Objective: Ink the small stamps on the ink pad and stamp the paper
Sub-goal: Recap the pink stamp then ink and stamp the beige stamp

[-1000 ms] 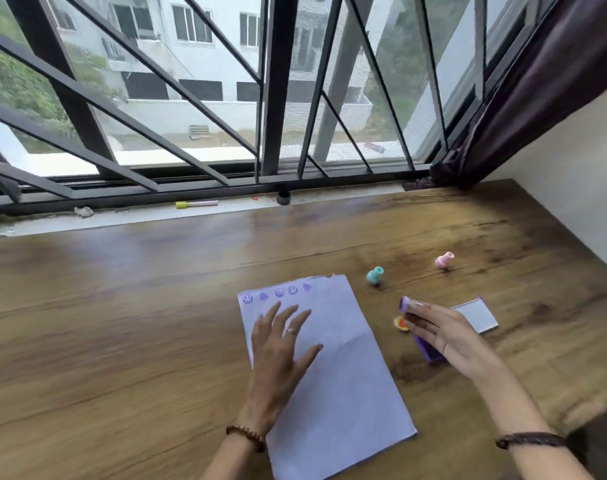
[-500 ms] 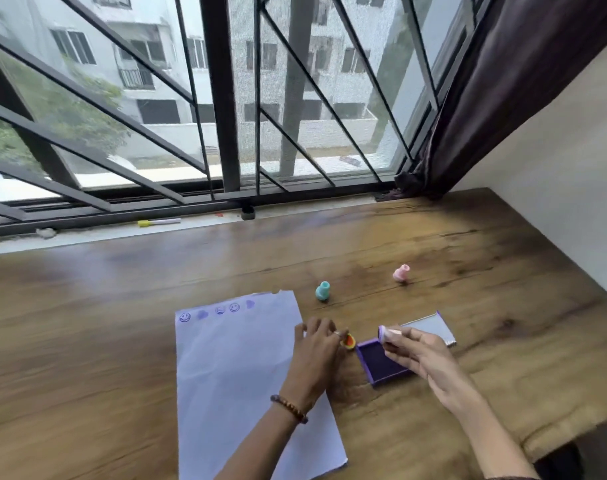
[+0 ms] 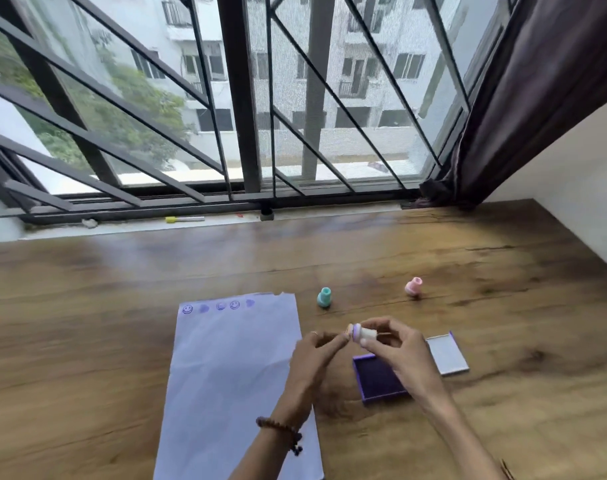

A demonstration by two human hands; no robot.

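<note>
Here, three stamps [image 3: 362, 335], one ink pad [image 3: 378, 379], one paper [image 3: 233, 375].

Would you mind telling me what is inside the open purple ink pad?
The ink pad holds only dark purple ink surface. The right hand covers its far right corner, so that part cannot be seen.

Bare forearms, beaded bracelet [image 3: 280, 429], finger ring [image 3: 314, 333]

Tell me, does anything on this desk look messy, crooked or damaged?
Little stands out. The paper has a ragged top right corner, and its purple stamp marks run in a slightly uneven row along the top edge. The ink pad lies open with its lid beside it. No spilled ink shows on the table.
</note>
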